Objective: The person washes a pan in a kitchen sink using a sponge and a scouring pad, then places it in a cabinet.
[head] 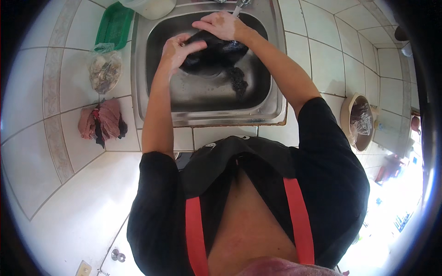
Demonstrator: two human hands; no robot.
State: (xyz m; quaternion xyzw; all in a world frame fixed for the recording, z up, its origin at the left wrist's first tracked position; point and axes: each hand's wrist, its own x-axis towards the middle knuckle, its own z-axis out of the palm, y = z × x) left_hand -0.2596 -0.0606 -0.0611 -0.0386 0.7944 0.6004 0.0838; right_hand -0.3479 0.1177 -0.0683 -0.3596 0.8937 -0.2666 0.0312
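Note:
A black rounded object, perhaps a pan or pot (215, 55), is tilted inside the stainless steel sink (207, 118). My left hand (178, 50) grips its left edge, the thumb lying over the dark surface. At its upper edge is my right hand (221, 26), palm down, near the running water (237, 11) from the faucet (243, 2). Whether the right fingers close on the edge cannot be told. A dark mesh-like scouring pad (237, 82) lies on the sink floor below the black object.
Left of the sink are a green plastic basket (114, 26), a plastic bag with contents (105, 71) and bunched pink and dark cloths (103, 122). A whitish container (152, 7) stands at the sink's upper left corner. A beige bin with plastic bags (357, 122) is at right.

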